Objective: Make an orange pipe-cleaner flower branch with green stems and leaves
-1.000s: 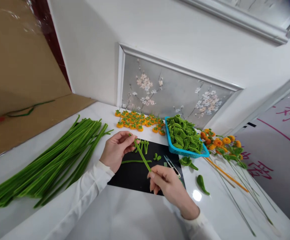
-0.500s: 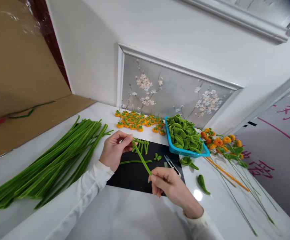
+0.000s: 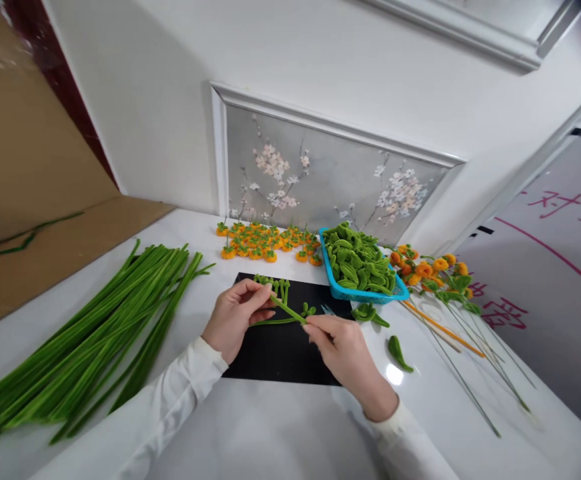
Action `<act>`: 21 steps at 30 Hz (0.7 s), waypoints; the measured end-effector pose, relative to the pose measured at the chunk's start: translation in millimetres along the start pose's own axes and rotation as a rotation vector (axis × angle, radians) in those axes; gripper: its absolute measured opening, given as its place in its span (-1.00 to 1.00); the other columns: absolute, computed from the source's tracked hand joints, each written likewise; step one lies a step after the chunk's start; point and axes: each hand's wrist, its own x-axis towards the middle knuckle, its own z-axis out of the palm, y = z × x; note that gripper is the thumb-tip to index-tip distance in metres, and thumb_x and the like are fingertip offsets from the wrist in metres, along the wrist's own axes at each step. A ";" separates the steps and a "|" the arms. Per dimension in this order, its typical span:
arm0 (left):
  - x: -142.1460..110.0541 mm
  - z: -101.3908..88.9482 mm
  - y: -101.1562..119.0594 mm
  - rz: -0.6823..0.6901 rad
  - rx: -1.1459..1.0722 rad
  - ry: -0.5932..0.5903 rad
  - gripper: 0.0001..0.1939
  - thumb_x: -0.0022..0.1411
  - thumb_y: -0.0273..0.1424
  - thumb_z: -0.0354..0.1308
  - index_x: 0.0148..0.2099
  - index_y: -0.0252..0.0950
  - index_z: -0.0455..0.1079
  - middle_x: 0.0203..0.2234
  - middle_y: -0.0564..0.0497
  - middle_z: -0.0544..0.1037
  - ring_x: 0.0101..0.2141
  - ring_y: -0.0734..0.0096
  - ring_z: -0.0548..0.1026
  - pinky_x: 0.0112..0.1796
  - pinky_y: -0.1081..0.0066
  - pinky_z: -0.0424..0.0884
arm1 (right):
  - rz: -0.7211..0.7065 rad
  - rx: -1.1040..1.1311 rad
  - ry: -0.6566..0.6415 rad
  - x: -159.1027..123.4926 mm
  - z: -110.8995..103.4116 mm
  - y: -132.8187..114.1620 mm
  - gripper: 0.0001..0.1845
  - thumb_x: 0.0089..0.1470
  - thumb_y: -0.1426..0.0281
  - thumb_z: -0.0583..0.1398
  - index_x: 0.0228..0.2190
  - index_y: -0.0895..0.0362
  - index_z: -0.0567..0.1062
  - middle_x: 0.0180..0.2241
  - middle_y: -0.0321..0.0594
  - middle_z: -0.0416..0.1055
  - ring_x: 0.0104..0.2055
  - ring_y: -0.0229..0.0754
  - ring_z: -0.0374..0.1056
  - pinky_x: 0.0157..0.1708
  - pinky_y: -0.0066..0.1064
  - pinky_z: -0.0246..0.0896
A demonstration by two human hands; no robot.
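Between my two hands a green pipe cleaner (image 3: 289, 309) is stretched above a black mat (image 3: 280, 353). My left hand (image 3: 237, 313) pinches its upper left end, and the fingers of my right hand (image 3: 343, 350) grip the lower right end. Under it on the mat lies another green pipe cleaner (image 3: 273, 323). Several short green stems with knobbed tops (image 3: 283, 287) are lined up at the mat's far edge. A small green looped leaf piece (image 3: 308, 310) rests beyond my right fingers. Only the blade tips of the scissors (image 3: 327, 309) show; my right hand hides the rest.
A big bundle of green pipe cleaners (image 3: 105, 333) covers the left of the table. Orange flower heads (image 3: 257, 241) stand at the back. A blue basket (image 3: 370, 297) holds green leaves. Orange flowers with stems (image 3: 425, 270) and loose leaves (image 3: 399, 353) lie to the right.
My right hand has risen, so the pipe cleaner lies flatter than before. The scissors are now mostly covered by that hand. The whole view has shifted slightly, with the scene sliding left.
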 end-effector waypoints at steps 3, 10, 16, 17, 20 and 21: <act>6.0 -6.5 8.4 -0.064 0.054 -0.080 -0.74 0.06 -0.17 0.25 -0.29 -0.25 0.49 -0.34 0.01 0.57 -0.33 0.40 0.54 -0.35 0.47 0.46 | -0.133 -0.224 0.137 1.3 -7.7 7.4 -0.77 0.19 0.43 0.08 -0.32 0.08 0.54 -0.43 -0.22 0.49 -0.38 -0.19 0.35 -0.39 -0.38 0.12; -0.6 -8.1 10.0 -0.292 0.335 -0.542 -0.71 0.10 -0.21 0.22 -0.45 -0.36 0.54 -0.59 0.00 0.49 -0.64 0.59 0.26 -0.65 0.56 0.10 | -0.313 -0.274 0.187 2.2 -18.8 3.6 -0.77 0.19 0.48 0.10 -0.33 0.01 0.54 -0.34 -0.27 0.51 -0.22 -0.16 0.31 -0.24 -0.29 0.05; -9.0 -1.3 4.2 -0.397 0.266 -0.639 -0.83 0.02 -0.31 0.30 -0.39 -0.34 0.56 -0.59 0.04 0.45 -0.64 0.64 0.14 -0.65 0.55 0.02 | -0.243 -0.195 0.179 2.2 -17.2 4.7 -0.81 0.19 0.42 0.12 -0.21 0.01 0.52 -0.32 -0.27 0.52 -0.28 -0.18 0.34 -0.28 -0.30 0.05; -9.2 -0.3 3.9 -0.409 0.239 -0.627 -0.84 0.01 -0.33 0.31 -0.41 -0.34 0.55 -0.60 0.05 0.45 -0.64 0.65 0.13 -0.65 0.56 0.02 | -0.221 -0.158 0.173 2.1 -16.5 5.0 -0.80 0.19 0.42 0.12 -0.18 0.03 0.50 -0.31 -0.26 0.53 -0.29 -0.18 0.35 -0.29 -0.31 0.06; -8.8 2.3 2.7 -0.439 0.144 -0.563 -0.85 0.00 -0.34 0.32 -0.44 -0.34 0.52 -0.60 0.07 0.43 -0.65 0.69 0.16 -0.66 0.61 0.05 | -0.061 0.031 0.144 1.3 -13.1 3.6 -0.83 0.18 0.42 0.09 -0.23 0.07 0.48 -0.33 -0.25 0.53 -0.33 -0.19 0.39 -0.29 -0.34 0.13; -8.4 2.8 1.9 -0.448 0.112 -0.539 -0.85 0.00 -0.34 0.33 -0.44 -0.34 0.51 -0.59 0.08 0.43 -0.65 0.70 0.18 -0.65 0.64 0.08 | 0.020 0.141 0.103 1.2 -11.6 2.5 -0.85 0.17 0.40 0.09 -0.29 0.08 0.48 -0.36 -0.25 0.52 -0.35 -0.20 0.40 -0.30 -0.36 0.16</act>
